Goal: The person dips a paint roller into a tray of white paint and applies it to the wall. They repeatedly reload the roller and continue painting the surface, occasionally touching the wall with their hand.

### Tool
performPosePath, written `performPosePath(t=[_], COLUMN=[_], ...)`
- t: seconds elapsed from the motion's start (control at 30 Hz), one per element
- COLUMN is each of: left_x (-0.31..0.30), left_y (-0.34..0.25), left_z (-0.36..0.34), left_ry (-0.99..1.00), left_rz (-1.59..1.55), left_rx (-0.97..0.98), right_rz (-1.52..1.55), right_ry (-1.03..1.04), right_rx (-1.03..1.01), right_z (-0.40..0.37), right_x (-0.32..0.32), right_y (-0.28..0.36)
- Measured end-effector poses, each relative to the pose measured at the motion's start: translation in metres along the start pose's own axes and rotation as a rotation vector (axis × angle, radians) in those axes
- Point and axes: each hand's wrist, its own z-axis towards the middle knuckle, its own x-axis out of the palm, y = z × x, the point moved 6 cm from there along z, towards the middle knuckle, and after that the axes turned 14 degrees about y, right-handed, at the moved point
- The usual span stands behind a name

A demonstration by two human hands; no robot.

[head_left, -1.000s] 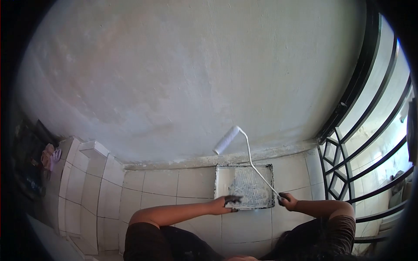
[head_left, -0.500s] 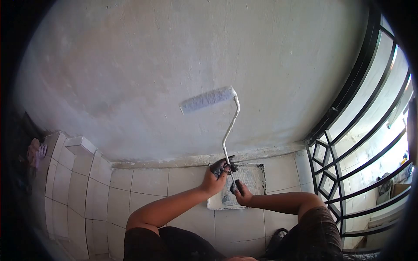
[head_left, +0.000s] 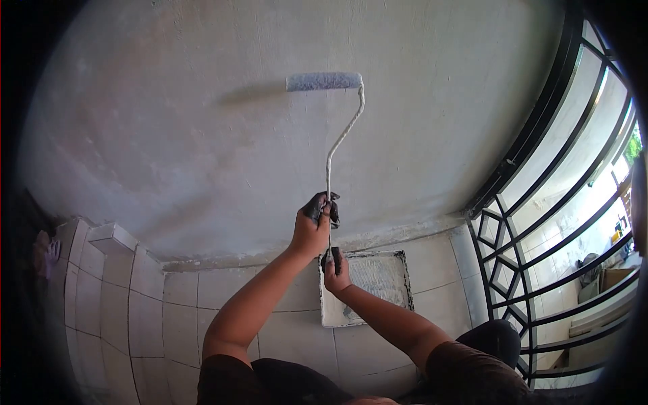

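Observation:
A paint roller (head_left: 329, 82) with a long bent metal frame is lifted up in front of the wall (head_left: 202, 142), its white sleeve lying level near the surface. Dark smears cover the fingers of my left hand (head_left: 316, 221), which are wrapped round the rod partway up. Below it, my right hand (head_left: 335, 271) is closed on the lower end of the same roller. Behind and beneath my right hand lies a paint tray (head_left: 408, 283) with whitish paint streaked over its bottom.
Pale floor tiles (head_left: 290, 337) run along the foot of the wall. On the left rises a tiled step or ledge (head_left: 115, 239), with a pinkish item (head_left: 46, 253) beyond it. A black metal grille (head_left: 505, 260) curves along the right side, and several objects show behind it.
The roller has moved up the wall, and its sleeve has turned from tilted to level. Both hands have risen and shifted slightly left, still gripping it.

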Motion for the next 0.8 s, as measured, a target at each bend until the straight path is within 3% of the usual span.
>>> performPosePath(t=[0.03, 0.07, 0.27, 0.37, 0.6, 0.8], left_x=[-0.001, -0.003, -0.003, 0.008, 0.041, 0.059], left_y=[0.000, 0.010, 0.035, 0.057, 0.100, 0.149], left_z=[0.004, 0.007, 0.007, -0.015, -0.078, -0.133], left_ry=[0.000, -0.020, 0.004, -0.036, 0.040, 0.133], left_rz=[0.011, 0.025, 0.044, 0.087, 0.078, 0.054], left_rx=[-0.004, -0.021, -0.055, -0.018, -0.149, -0.284], right_rz=[0.022, 0.143, 0.252, 0.154, 0.077, 0.116], right_ry=[-0.027, 0.126, 0.213, 0.207, 0.318, 0.275], right_rx=[0.017, 0.128, 0.237, 0.262, 0.484, 0.618], right_z=[0.002, -0.001, -0.001, -0.018, -0.100, -0.168], right_x=[0.001, 0.015, 0.023, 0.013, 0.010, 0.016], right_y=[-0.002, -0.042, -0.037, -0.019, -0.048, -0.054])
